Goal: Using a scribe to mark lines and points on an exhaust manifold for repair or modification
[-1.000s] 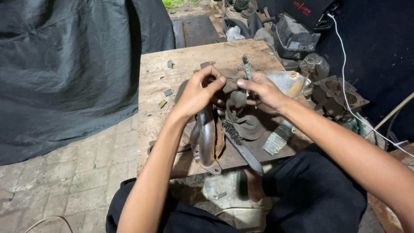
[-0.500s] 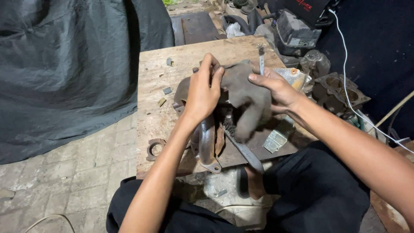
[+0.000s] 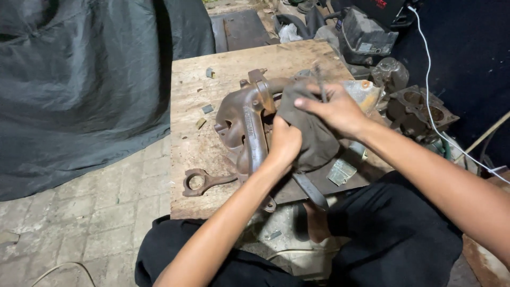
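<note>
Rusty cast manifold (image 3: 247,125) stands on the wooden board (image 3: 212,74), left hand (image 3: 284,141) clamped on it, right hand (image 3: 334,109) closed around a grey rag (image 3: 311,135) pressed against it, much rust remaining.

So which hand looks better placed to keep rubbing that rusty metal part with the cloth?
Probably the right hand: it lies on top of the grey cloth draped over the rusty manifold, while the left hand grips the manifold's flange.
</note>
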